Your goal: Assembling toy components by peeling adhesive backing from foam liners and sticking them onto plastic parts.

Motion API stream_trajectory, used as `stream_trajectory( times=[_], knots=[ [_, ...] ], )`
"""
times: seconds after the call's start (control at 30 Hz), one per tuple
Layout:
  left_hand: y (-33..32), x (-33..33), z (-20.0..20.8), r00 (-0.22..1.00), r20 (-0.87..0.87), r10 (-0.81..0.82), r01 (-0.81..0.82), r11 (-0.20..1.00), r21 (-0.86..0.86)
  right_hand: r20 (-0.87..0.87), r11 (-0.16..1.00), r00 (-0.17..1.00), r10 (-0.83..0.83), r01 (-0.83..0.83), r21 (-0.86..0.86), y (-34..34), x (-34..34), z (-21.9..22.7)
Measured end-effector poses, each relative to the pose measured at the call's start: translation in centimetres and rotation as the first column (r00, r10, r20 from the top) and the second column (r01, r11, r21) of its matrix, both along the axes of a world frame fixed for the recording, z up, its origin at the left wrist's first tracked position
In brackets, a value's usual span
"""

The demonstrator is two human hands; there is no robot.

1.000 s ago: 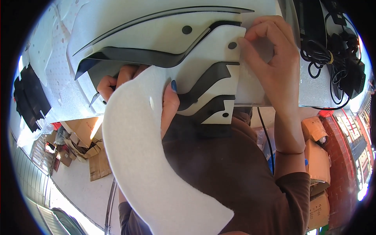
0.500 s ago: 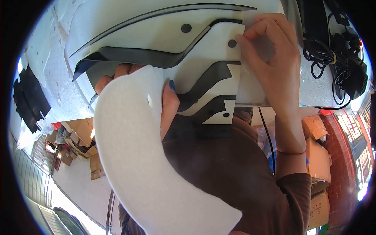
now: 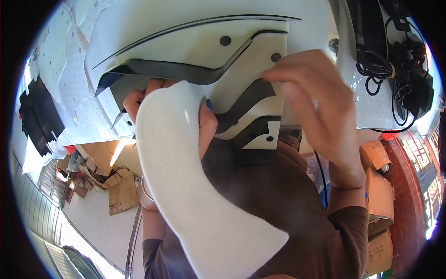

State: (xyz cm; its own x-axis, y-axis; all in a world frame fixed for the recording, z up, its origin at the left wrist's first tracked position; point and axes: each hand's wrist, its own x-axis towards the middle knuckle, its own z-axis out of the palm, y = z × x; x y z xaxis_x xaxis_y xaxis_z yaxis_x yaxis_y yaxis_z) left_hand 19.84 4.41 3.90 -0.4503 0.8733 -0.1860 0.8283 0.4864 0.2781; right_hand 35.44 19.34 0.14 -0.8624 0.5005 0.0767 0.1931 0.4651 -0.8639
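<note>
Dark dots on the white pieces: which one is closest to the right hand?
The upper-right dot, next to the right hand; the other dots lie farther off.

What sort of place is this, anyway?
Probably a small workshop or packing area: the person handles curved black-and-white pieces at a white-covered worktable, with cardboard boxes at the right and loose cardboard on the floor at the left.

Left hand (image 3: 207, 128) half hidden
Curved white sheet (image 3: 174, 158), cropped below, covers its palm; right hand (image 3: 325, 102) blurred.
</note>
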Motion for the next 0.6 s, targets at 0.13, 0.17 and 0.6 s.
stream_trajectory(
  times=[0.13, 0.17, 0.6],
  knots=[
    [0.1, -0.1, -0.2, 0.999, 0.024, -0.041, 0.041, 0.999, 0.023, 0.218, 0.982, 0.959, 0.184, -0.191, 0.012, -0.2, -0.8, 0.3],
    [0.1, 0.0, -0.1, 0.998, 0.019, -0.057, 0.057, 0.998, 0.036, 0.235, 0.984, 0.961, 0.148, -0.166, 0.059, -0.1, -1.0, 0.2],
    [0.5, -0.4, -0.3, 0.992, 0.019, -0.124, 0.122, 0.990, 0.077, 0.293, 0.904, 0.885, 0.362, -0.410, 0.123, 1.1, -1.4, 1.0]
  ],
)
